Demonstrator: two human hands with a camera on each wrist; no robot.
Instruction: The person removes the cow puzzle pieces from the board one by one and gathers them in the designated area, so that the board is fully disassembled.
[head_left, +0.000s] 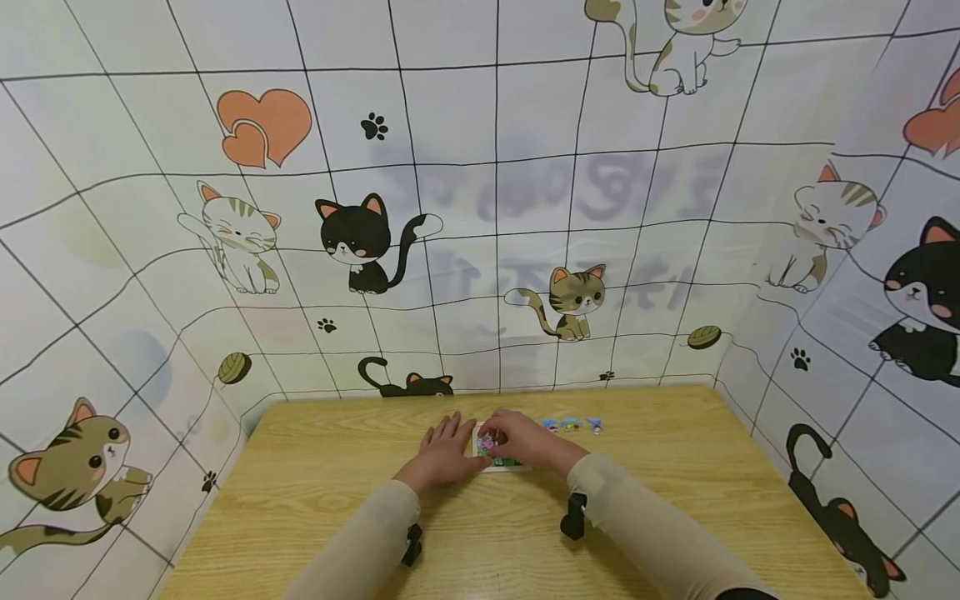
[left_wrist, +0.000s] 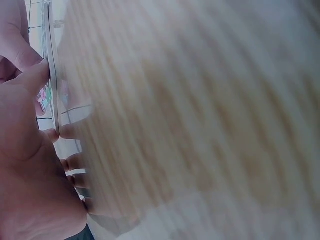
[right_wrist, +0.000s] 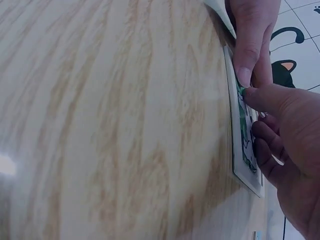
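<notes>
A small picture puzzle board (head_left: 507, 469) with a white border and a green and pink picture lies flat on the table. My left hand (head_left: 444, 454) rests at its left side, fingers spread and straight, the thumb on the board's near left edge. Over the board, my right hand (head_left: 521, 439) has its thumb and fingers curled, pinching what looks like a small pink puzzle piece (head_left: 487, 443) against the picture. The fingers partly hide that piece. From the right wrist view, the board (right_wrist: 240, 150) shows edge-on, with the tips of both thumbs close together at its surface.
Several loose blue puzzle pieces (head_left: 572, 425) lie in a row to the right of the board. The wooden table (head_left: 300, 483) meets a cloth wall (head_left: 465, 350) printed with cats at the back and sides.
</notes>
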